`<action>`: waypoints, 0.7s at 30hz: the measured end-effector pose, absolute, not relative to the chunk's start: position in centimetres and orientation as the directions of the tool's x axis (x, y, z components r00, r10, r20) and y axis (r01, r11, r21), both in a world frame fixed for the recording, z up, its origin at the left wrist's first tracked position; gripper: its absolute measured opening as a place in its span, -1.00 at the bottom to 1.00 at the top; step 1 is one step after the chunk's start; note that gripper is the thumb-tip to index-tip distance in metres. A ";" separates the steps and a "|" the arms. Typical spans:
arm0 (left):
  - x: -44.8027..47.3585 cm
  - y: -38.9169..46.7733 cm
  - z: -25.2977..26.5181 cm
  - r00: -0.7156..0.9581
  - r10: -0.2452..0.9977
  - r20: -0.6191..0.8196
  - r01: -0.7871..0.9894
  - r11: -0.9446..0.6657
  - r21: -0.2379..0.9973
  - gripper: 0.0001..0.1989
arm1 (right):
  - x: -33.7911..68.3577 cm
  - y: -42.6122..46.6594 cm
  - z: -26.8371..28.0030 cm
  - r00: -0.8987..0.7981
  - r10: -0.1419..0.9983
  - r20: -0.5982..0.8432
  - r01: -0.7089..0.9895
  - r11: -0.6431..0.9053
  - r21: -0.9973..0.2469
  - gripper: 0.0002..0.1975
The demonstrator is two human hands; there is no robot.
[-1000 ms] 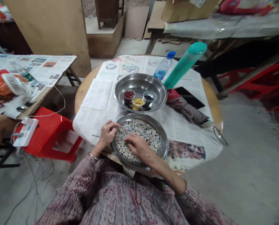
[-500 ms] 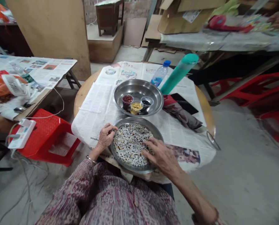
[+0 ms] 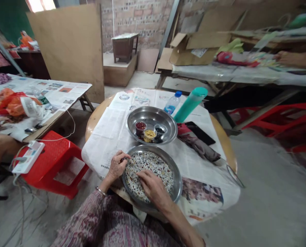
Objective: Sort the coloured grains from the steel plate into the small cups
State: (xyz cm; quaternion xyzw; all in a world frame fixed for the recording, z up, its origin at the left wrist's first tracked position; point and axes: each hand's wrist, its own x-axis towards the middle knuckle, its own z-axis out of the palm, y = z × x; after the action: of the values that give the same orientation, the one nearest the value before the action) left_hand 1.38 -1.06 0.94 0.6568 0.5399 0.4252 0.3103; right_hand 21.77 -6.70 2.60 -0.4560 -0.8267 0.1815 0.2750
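Note:
A round metal basin [image 3: 179,187] close to me holds white grains [image 3: 153,164] mixed with dark, red and yellow bits. My left hand [image 3: 117,164] is at its left rim, fingers curled closed; a small dark spot shows between them, too unclear to name. My right hand [image 3: 153,187] reaches over the grains with its fingers bent down and close together, fingertips at the grains. Whatever they pinch is hidden. Behind stands a second metal basin [image 3: 153,111] with three small clear cups: red beans [image 3: 141,126], yellow beans [image 3: 150,134] and black beans [image 3: 159,130].
Newspaper [image 3: 106,127] covers the round table. Beyond the basins are a water bottle [image 3: 172,103], a green cylinder [image 3: 191,104], a dark tablet-like slab [image 3: 200,133] and a folded umbrella-like bundle [image 3: 199,144]. A red stool [image 3: 55,154] bears a power strip [image 3: 28,157]. Another person's leg shows at left.
My right hand has moved left across the grains, from the basin's right side to its middle, and its fingers have drawn together. My left hand stays at the rim. The view has tilted up.

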 end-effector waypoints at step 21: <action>1.3 -1.3 0.2 0.000 0.982 0.187 0.418 -0.170 0.893 -0.73 | 28.5 -8.9 -2.4 -0.196 0.805 0.559 0.785 0.471 -0.402 -0.81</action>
State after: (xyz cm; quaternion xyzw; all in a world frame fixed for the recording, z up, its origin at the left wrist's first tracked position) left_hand 1.31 -1.28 0.15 0.6285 0.5569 0.4357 0.3240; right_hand 28.46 -8.86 -2.39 -0.5143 -0.7733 0.0135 0.3706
